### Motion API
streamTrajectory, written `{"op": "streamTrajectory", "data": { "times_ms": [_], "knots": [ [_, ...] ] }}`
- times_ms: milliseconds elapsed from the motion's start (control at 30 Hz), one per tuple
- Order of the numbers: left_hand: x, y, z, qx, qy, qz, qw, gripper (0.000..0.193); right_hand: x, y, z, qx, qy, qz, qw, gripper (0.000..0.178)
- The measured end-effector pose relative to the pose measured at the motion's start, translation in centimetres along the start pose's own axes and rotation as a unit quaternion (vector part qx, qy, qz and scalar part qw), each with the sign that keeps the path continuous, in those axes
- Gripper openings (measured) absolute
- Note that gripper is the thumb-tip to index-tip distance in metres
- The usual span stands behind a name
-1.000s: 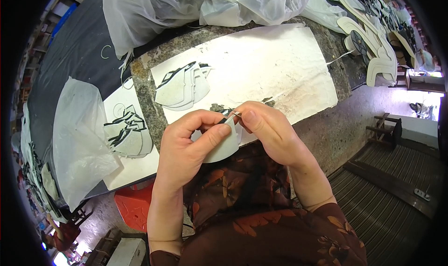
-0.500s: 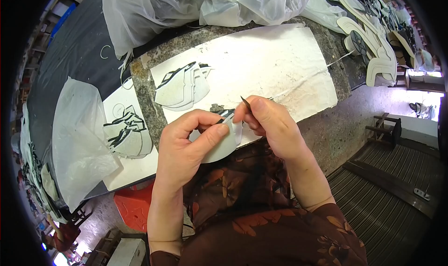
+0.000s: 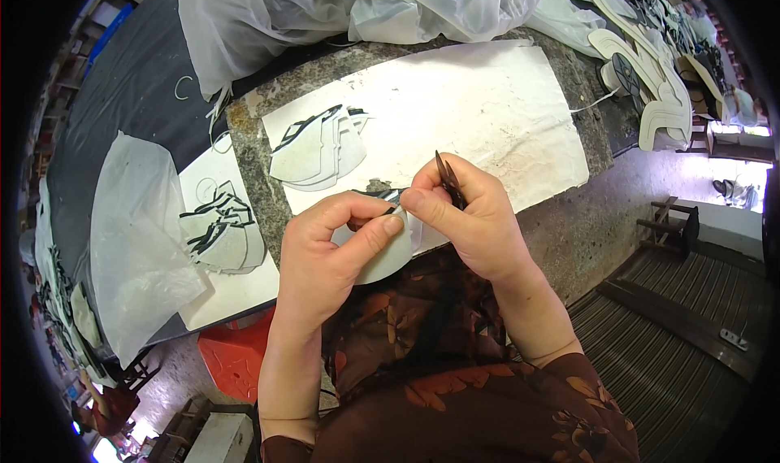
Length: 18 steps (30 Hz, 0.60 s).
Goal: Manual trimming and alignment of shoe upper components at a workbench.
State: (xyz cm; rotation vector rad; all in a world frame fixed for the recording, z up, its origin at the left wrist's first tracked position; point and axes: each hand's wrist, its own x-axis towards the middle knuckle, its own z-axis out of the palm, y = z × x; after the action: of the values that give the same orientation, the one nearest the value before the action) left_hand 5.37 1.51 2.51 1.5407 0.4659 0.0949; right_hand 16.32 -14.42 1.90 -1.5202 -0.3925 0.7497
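My left hand [image 3: 329, 247] pinches a pale grey-green curved cut piece [image 3: 388, 260] with dark trim along its upper edge, between thumb and fingers. My right hand [image 3: 461, 207] has a small pair of dark pointed snips [image 3: 446, 174] tucked in the palm, both blade tips pointing up and away. Its thumb and forefinger meet at the piece's trimmed edge, beside my left thumb. What this pinch holds is too small to make out. A fanned stack of similar trimmed pieces [image 3: 313, 156] lies on the white sheet [image 3: 479, 97] beyond my left hand.
More trimmed pieces [image 3: 223, 247] lie on a white board at left, beside a clear plastic bag [image 3: 138, 235]. Large plastic bags [image 3: 439, 8] line the far side. A spool [image 3: 621, 77] with white tape stands at right, near pale cut shapes [image 3: 658, 97]. A red stool [image 3: 236, 361] is below.
The white tape that ran from the spool across the sheet now ends short near the spool. My right hand has turned, showing both snip blades, and its fingertips have moved against the piece's edge.
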Motion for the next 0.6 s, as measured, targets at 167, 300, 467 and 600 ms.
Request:
{"op": "streamTrajectory", "data": {
  "times_ms": [167, 300, 467, 600],
  "knots": [
    [-0.2, 0.1, 0.1, -0.029, 0.001, -0.033, 0.999, 0.013, -0.1, 0.0, 0.2, 0.016, 0.007, 0.020, 1.000, 0.020],
    [-0.2, -0.2, 0.2, -0.048, 0.005, -0.039, 0.998, 0.013, -0.1, 0.6, 0.7, 0.045, 0.012, 0.015, 0.999, 0.019],
    [-0.5, -0.2, 0.0, -0.076, -0.002, -0.022, 0.997, 0.014, 0.0, 0.4, -0.4, 0.180, -0.056, 0.103, 0.977, 0.014],
    [-0.4, 0.3, 0.1, -0.084, 0.008, -0.027, 0.996, 0.013, 0.0, -0.7, -0.3, 0.200, -0.081, 0.128, 0.968, 0.014]
  ]
}}
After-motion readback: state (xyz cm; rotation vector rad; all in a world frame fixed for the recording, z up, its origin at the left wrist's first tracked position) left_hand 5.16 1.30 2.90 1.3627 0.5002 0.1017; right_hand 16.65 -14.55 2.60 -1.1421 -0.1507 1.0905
